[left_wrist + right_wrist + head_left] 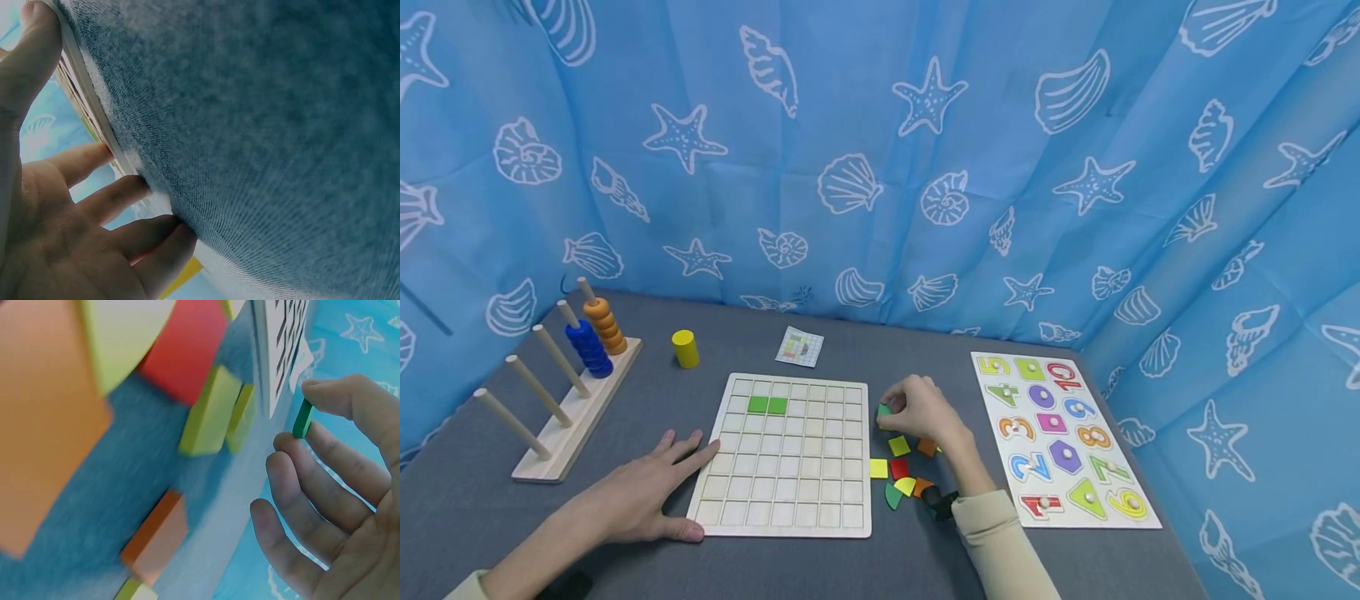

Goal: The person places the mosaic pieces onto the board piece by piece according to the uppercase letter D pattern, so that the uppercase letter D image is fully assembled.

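Observation:
My right hand [922, 407] pinches a small green piece [303, 419] between thumb and fingers, held up beside the board's right edge. Spread fingers of my left hand [647, 492] rest by the white grid board [782, 527], thumb and index finger touching its left edge. Two green squares [767, 405] lie side by side in the grid's second row. Just right of the board are loose pieces: a red one [899, 470], yellow squares [898, 446], an orange one [927, 447], a yellow quarter-round [905, 486] and a green quarter-round [892, 497]. My right forearm partly covers this pile.
A wooden peg stand [576, 417] with blue and orange rings is at left. Behind the board are a yellow cylinder [685, 348] and a small pattern card [800, 347]. A number and shape puzzle [1063, 437] lies at right. A blue curtain [880, 125] hangs along the table's back.

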{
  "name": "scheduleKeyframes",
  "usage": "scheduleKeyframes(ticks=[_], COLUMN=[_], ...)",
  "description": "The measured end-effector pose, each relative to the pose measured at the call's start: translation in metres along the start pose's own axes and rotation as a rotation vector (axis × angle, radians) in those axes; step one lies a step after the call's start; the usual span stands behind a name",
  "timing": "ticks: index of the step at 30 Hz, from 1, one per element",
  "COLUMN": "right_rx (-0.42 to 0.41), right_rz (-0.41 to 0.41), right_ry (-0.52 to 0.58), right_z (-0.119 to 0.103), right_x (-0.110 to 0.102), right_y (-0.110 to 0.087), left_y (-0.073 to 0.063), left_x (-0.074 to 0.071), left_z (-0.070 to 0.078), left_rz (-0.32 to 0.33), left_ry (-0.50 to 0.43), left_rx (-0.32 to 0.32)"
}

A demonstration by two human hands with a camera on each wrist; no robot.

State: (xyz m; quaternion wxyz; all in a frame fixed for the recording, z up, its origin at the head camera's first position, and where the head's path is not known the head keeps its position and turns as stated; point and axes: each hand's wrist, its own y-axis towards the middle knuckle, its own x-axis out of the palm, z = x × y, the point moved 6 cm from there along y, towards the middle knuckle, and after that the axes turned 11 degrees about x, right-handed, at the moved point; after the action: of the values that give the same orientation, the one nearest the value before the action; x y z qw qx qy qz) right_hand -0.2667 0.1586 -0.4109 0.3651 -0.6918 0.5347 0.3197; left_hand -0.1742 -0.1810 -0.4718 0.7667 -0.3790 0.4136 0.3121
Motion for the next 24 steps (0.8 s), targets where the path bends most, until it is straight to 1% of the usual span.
scheduleKeyframes(ticks=[9, 18, 24], right_rx=[-0.088, -0.142, -0.171], right_rz=[-0.01, -0.065, -0.097], right_ry=[0.028, 0.033, 0.053], right_z=[-0.03, -0.059, -0.073], right_x=[0.009, 0.028, 0.042], right_y=[0.001, 0.002, 0.004], left_y=[0.0, -0.001, 0.0], left_x=[0.0, 0.0, 0.0], left_z=[0.0, 0.001, 0.001], left_rz=[-0.002, 0.006, -0.002], left_ry=[0.002, 0.003, 0.003], left_rx=[0.001, 0.002, -0.005])
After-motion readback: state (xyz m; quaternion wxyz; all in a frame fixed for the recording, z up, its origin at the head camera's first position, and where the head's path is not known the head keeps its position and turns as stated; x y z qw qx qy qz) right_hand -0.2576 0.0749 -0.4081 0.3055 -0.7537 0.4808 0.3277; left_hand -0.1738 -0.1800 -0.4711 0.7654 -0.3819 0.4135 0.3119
